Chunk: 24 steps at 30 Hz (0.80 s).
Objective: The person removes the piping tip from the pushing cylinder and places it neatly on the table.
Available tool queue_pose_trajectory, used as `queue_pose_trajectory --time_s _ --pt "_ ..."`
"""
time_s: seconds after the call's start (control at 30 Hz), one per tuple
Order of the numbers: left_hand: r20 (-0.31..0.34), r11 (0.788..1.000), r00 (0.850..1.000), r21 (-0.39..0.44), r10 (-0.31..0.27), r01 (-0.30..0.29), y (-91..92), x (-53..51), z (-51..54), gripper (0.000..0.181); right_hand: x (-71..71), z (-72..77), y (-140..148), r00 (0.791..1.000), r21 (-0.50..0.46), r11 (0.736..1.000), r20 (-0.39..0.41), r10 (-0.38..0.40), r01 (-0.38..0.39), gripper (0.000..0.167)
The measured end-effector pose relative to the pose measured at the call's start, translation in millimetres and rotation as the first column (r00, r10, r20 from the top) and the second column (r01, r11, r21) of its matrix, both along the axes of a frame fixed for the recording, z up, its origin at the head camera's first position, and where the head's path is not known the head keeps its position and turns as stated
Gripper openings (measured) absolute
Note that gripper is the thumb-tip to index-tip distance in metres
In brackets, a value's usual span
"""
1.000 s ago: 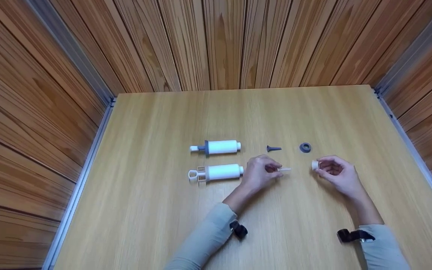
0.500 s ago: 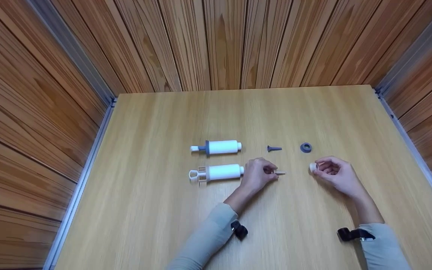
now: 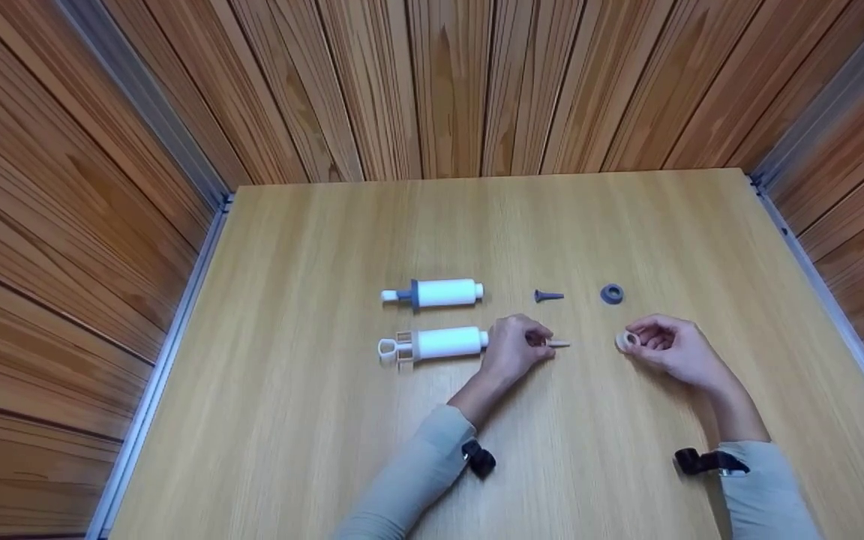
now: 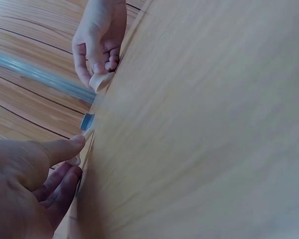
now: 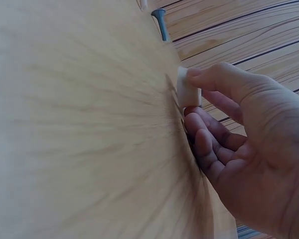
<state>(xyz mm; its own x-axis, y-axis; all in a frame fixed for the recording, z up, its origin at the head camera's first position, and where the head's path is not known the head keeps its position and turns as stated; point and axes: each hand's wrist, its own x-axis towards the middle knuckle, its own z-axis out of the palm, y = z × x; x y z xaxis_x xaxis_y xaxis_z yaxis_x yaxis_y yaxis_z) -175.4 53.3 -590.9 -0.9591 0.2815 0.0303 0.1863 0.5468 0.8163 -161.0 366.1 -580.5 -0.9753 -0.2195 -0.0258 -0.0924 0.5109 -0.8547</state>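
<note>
My left hand pinches a small pale tapered nozzle between thumb and fingers, its thin end pointing right. In the left wrist view the same nozzle sticks out past the thumb tip. Over to the right, my right hand holds a white ring-shaped cap by its rim, hole partly facing up. The right wrist view shows this cap between thumb and fingers, close to the tabletop. Left of the left hand lies a white syringe-like cylinder with a loop handle.
Behind it lies a second white cylinder with a dark grey flange. A dark grey nozzle and a dark grey ring lie behind the hands. Wood-panelled walls enclose the wooden table.
My left hand has drawn slightly left with the nozzle, lowering it. My right hand has shifted a little left and turned the cap so its hole shows.
</note>
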Motion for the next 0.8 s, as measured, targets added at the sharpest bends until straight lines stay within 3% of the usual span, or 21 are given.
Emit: queue_pose_trajectory --time_s 0.3,0.8 --pt "-0.003 1.0 1.0 -0.012 0.014 -0.014 -0.4 0.4 -0.4 0.021 -1.1 4.4 4.6 0.997 0.012 0.999 0.06 0.039 -0.04 0.033" --pt "-0.02 1.0 1.0 -0.009 0.014 -0.015 -0.4 1.5 -0.2 0.025 -2.7 2.2 6.2 0.998 0.009 0.999 0.051 0.036 -0.036 0.037"
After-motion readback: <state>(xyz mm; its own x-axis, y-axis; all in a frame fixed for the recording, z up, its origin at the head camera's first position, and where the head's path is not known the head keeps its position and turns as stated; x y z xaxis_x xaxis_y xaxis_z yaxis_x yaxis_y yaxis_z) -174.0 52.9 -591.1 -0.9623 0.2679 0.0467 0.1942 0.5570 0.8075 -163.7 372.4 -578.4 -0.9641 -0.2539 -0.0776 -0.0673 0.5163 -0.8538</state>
